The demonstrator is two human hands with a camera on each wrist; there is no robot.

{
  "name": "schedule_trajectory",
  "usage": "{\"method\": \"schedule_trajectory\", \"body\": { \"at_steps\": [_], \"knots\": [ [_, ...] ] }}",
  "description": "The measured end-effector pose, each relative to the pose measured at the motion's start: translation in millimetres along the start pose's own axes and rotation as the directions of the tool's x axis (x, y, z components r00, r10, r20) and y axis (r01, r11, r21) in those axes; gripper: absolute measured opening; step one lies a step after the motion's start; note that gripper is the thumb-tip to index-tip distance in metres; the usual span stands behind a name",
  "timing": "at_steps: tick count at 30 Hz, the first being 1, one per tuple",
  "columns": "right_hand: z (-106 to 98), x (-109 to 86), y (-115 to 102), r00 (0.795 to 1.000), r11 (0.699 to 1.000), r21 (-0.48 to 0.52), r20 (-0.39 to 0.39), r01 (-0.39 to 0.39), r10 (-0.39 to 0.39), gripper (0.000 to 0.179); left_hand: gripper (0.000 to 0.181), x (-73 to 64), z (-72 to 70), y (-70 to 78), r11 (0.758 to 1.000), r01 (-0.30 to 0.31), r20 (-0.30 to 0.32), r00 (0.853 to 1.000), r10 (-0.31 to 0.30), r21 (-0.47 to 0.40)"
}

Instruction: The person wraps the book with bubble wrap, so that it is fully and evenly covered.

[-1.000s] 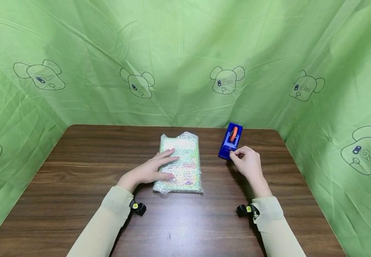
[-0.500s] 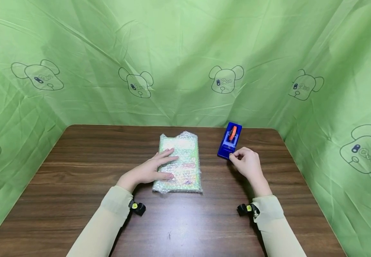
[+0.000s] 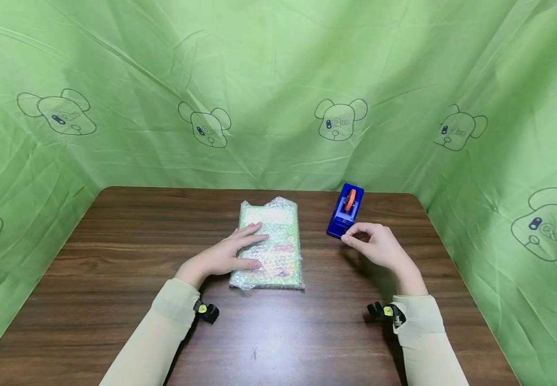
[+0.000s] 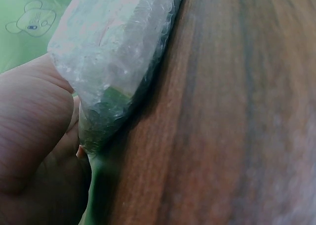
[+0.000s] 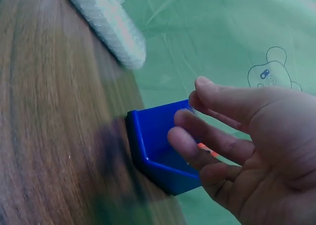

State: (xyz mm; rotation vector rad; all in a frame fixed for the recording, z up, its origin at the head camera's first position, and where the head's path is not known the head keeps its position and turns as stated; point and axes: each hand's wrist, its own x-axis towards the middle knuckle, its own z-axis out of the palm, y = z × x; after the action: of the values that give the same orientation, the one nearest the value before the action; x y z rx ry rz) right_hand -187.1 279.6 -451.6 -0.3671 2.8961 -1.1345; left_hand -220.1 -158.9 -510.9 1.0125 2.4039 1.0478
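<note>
A flat, green-and-white package in bubble wrap (image 3: pixel 278 249) lies on the table's middle. My left hand (image 3: pixel 221 257) rests on its left part with fingers spread; the left wrist view shows the wrapped corner (image 4: pixel 118 76) beside the palm. To the right stands a blue tape dispenser (image 3: pixel 340 221) with an orange roll core (image 3: pixel 350 200). My right hand (image 3: pixel 379 245) is at the dispenser's near end, thumb and index finger brought together. A faint clear bit of tape (image 5: pixel 188 109) shows at those fingertips in the right wrist view; most of it is hidden.
The brown wooden table (image 3: pixel 128 241) reaches back to green cloth walls (image 3: pixel 268 107) with printed bear heads. Black wrist cameras, such as the right one (image 3: pixel 378 312), hang inside both cuffs. Bare wood lies between the package and the dispenser.
My right wrist and forearm have swung to the right, while the fingertips stay near the dispenser's front end, slightly lower. The left hand and the package have not moved.
</note>
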Motion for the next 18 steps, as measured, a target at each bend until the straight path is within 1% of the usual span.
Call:
{"method": "schedule_trajectory", "body": {
  "at_steps": [6, 14, 18],
  "knots": [
    [-1, 1.1, -5, 1.0, 1.0, 0.029, 0.018, 0.005, -0.006, 0.009, 0.076, 0.6, 0.2, -0.5, 1.0, 0.001, 0.003, 1.0, -0.001, -0.004],
    [-4, -0.4, -12, 0.999, 1.0, -0.006, -0.033, 0.023, -0.023, 0.005, 0.076, 1.1, 0.6, -0.3, 1.0, -0.007, 0.001, 1.0, 0.007, 0.004],
    [-3, -0.2, -13, 0.999, 0.999, -0.027, -0.037, 0.027, -0.028, 0.004, 0.076, 0.8, 0.9, -1.4, 1.0, -0.008, -0.001, 1.0, 0.008, 0.002]
  ]
}}
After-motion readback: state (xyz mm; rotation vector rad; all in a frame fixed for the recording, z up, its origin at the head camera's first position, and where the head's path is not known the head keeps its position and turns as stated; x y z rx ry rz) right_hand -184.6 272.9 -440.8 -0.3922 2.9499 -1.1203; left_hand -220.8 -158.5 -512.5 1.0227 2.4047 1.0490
